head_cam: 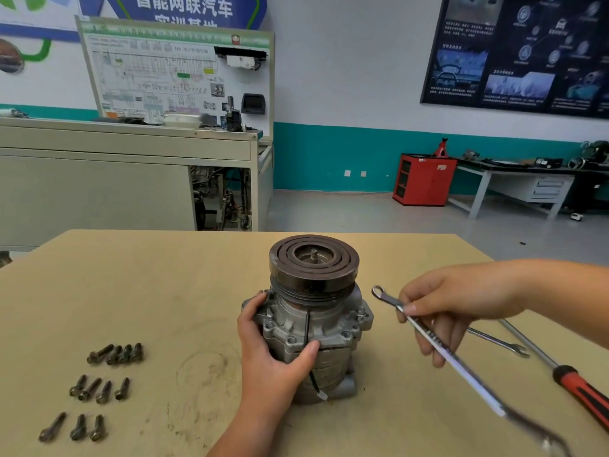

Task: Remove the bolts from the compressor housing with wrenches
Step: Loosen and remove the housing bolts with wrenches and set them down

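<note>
Left grip point(272, 349) clasps the compressor point(316, 311) steady; right grip point(445, 308) holds a wrench point(461, 367) just right of it. Next, probably: seat its ring end point(378, 291) on a flange bolt point(361, 313).

Compressor point(314, 321) upright on tan surface point(164, 291), pulley point(313, 262) on top. Left hand point(273, 351) grips housing flange, thumb across front. Right hand point(451, 308) pinches wrench point(438, 344) near ring end, ring end just beside compressor, not touching. Loose bolts point(99, 387) in three rows at left. Second wrench point(501, 343) and screwdriver point(566, 377) lie at right.
</note>
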Motion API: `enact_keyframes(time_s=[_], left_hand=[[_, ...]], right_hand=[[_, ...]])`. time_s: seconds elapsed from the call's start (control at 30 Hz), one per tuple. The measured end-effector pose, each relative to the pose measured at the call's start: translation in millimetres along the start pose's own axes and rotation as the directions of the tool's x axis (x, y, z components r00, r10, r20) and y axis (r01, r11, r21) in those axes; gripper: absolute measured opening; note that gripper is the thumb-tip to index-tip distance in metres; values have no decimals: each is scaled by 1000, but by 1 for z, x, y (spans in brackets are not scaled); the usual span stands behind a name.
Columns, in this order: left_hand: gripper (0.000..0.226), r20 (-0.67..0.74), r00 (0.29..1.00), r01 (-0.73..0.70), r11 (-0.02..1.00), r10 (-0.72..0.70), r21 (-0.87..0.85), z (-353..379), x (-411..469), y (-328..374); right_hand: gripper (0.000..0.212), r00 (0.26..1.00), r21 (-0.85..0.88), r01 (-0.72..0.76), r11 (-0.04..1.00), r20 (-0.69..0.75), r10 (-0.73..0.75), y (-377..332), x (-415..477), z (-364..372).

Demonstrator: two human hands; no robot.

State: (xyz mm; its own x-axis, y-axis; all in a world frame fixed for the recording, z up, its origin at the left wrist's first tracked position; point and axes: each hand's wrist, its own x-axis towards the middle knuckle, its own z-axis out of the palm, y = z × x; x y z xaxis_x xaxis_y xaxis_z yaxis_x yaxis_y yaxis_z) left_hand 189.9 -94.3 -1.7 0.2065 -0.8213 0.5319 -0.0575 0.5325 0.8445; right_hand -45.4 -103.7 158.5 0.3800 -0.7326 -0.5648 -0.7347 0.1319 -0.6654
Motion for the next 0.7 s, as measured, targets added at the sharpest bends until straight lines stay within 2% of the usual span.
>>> enact_keyframes(time_s=[0.07,0.13,0.33,0.43,0.53,0.63,0.7], left_hand=[[79,-1,1000,-8,1000,8,2,0,0,0],[79,1,1000,-8,1000,8,3,0,0,1],[80,6,1000,3,1000,-3,-3,-1,-1,2],[80,7,1000,5,1000,-5,2,-1,0,3],[80,11,1000,20,1000,-20,4,-1,-1,3],[81,12,1000,22,1000,-22,14,-2,-2,3],[80,11,1000,23,1000,-23,18,-2,-2,2]], right_hand=[[19,999,161,23,987,22,-27,-2,5,18],[21,998,250,41,967,26,-50,-7,8,26],[24,999,169,-25,985,35,19,-17,9,30],[26,998,39,-60,997,40,58,-22,9,22],[29,991,-209,-108,972,56,122,-32,7,4],[32,982,-422,-169,891,3,188,-41,10,-10],[31,985,-583,-171,794,-93,143,-40,15,-13]])
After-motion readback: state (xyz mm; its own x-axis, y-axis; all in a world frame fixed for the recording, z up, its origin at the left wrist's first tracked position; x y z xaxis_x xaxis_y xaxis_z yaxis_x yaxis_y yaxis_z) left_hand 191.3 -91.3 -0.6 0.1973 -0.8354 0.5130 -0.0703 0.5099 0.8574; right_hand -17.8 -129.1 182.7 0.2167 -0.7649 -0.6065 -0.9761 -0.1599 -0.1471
